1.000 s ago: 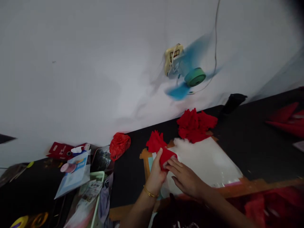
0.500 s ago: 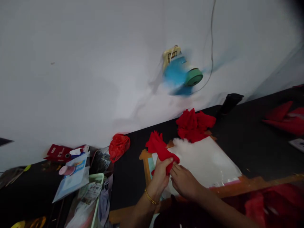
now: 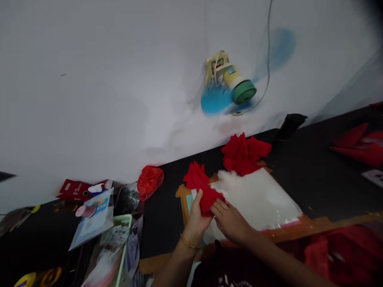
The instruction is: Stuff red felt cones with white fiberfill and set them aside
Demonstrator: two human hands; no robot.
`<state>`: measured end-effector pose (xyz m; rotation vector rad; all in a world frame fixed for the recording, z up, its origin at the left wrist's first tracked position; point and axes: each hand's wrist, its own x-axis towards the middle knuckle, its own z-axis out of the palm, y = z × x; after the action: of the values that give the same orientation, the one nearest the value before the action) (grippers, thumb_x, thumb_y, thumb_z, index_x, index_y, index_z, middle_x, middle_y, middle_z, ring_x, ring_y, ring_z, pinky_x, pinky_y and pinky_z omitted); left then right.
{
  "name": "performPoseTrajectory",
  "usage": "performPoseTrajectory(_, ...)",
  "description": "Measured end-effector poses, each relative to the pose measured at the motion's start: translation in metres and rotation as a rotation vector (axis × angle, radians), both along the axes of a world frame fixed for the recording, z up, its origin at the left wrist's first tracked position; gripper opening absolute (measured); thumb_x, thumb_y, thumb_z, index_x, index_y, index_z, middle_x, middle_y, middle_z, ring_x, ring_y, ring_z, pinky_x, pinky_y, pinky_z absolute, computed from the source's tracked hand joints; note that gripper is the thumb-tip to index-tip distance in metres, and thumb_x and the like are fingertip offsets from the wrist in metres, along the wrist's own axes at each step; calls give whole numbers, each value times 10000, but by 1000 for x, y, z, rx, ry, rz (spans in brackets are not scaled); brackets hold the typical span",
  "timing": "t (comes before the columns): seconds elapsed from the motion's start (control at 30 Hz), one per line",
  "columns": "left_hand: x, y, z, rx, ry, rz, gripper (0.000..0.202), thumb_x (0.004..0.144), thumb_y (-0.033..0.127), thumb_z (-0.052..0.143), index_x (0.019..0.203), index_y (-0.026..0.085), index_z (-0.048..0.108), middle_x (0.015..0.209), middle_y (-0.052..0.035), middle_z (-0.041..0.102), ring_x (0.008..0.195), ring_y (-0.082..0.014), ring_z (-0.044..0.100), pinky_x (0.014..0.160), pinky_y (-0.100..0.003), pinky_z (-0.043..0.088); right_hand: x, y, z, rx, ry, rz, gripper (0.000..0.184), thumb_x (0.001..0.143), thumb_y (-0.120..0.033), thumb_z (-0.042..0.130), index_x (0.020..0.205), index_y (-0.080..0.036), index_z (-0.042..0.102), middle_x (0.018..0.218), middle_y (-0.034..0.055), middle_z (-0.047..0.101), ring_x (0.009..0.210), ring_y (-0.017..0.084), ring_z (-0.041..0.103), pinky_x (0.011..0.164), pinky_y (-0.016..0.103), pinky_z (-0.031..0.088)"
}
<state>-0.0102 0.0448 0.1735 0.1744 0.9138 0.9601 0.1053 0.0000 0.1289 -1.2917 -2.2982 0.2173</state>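
Above the left end of a white sheet point(image 3: 263, 199), edged with brown tape point(image 3: 183, 205) on the black counter point(image 3: 163, 223), two bare hands meet on a piece of red cloth point(image 3: 208, 198). The left hand point(image 3: 197, 219), a gold-coloured bracelet point(image 3: 188, 242) at its wrist, grips the cloth from the left with the thumb pressed against it; its other fingers are mostly hidden. The right hand point(image 3: 231, 223) is on the other side, fingers close together, tips at the cloth's edge; whether they pinch it, I cannot tell. Just behind sits a ruffled red bundle point(image 3: 196, 175), perhaps joined to the held piece, though that is unclear. White fluff point(image 3: 229, 179) lies at the sheet's far edge, just beside a larger red heap point(image 3: 245, 153). Farther left rests a red plastic bag point(image 3: 150, 182)
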Motion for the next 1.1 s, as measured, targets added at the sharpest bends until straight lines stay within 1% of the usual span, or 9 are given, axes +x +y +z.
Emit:
performPoseTrajectory(0.13, 1, 7, -8, -106, 92, 107, 288, 615, 289, 813, 809, 164, 639, 828, -75, 706, 991, -247, 670, 944, -351, 500, 7, -8, 7, 2, 41, 80, 486, 833, -52, 434, 1298, -107, 566, 1262, 152, 641, 1267, 272, 513, 969, 435, 498)
performPoseTrajectory(0.27, -3, 13, -8, -123, 115, 145, 251, 637, 280, 795, 810, 182, 643, 828, -63, 706, 962, -247, 677, 903, -364, 518, 34, -15, 22, 84, 256, 92, 505, 869, -47, 440, 1342, -194, 533, 1275, 99, 633, 1244, 237, 518, 989, 418, 498)
performPoseTrajectory(0.4, -2, 14, 0, -65, 71, 97, 307, 657, 347, 807, 875, 185, 663, 938, -74, 716, 900, -225, 682, 853, -357, 531, 52, -10, 28, 117, 330, -81, 495, 889, -45, 458, 1337, -240, 536, 1082, 74, 694, 992, 214, 597, 834, 374, 547)
performPoseTrajectory(0.57, 10, 8, 1, 46, 196, -42, 280, 624, 261, 793, 864, 178, 675, 893, -94, 719, 812, -228, 669, 700, -301, 511, 40, -4, 25, 61, 147, 9, 384, 875, -79, 470, 1197, -184, 649, 1088, 107, 703, 1003, 261, 595, 835, 427, 543)
performPoseTrajectory(0.67, 11, 7, -5, 114, 274, -61, 241, 603, 207, 727, 834, 182, 661, 775, -69, 696, 689, -206, 640, 618, -285, 473, 47, -7, 25, 2, 345, 0, 358, 908, -110, 451, 1186, -223, 646, 1070, 89, 704, 980, 235, 612, 836, 403, 546)
performPoseTrajectory(0.8, 13, 5, -13, 164, 285, -158, 234, 585, 182, 633, 818, 170, 610, 698, -25, 641, 505, -115, 522, 489, -236, 376, 67, 6, 28, -267, 658, -296, 345, 939, -307, 491, 1259, -234, 597, 1062, 101, 683, 838, 198, 639, 703, 334, 565)
performPoseTrajectory(0.87, 19, 1, -16, 153, 299, -242, 250, 586, 197, 614, 834, 178, 581, 648, 0, 603, 460, -97, 471, 439, -219, 312, 66, 21, 29, -479, 760, -274, 448, 902, -425, 533, 1296, -215, 579, 1099, 104, 679, 842, 201, 650, 685, 323, 568)
performPoseTrajectory(0.97, 31, -3, -16, 108, 339, -366, 274, 626, 265, 604, 885, 184, 564, 546, 31, 527, 413, -98, 421, 412, -219, 251, 48, 40, 26, -779, 904, -111, 485, 879, -512, 531, 1229, -193, 636, 978, 66, 715, 803, 202, 664, 627, 294, 556)
performPoseTrajectory(1.1, 35, 1, -11, 121, 368, -445, 290, 627, 262, 597, 903, 175, 576, 473, 59, 460, 367, -81, 350, 406, -220, 231, 23, 49, 17, -903, 1078, -202, 511, 844, -567, 554, 1108, -153, 699, 839, 49, 722, 689, 188, 654, 496, 240, 485)
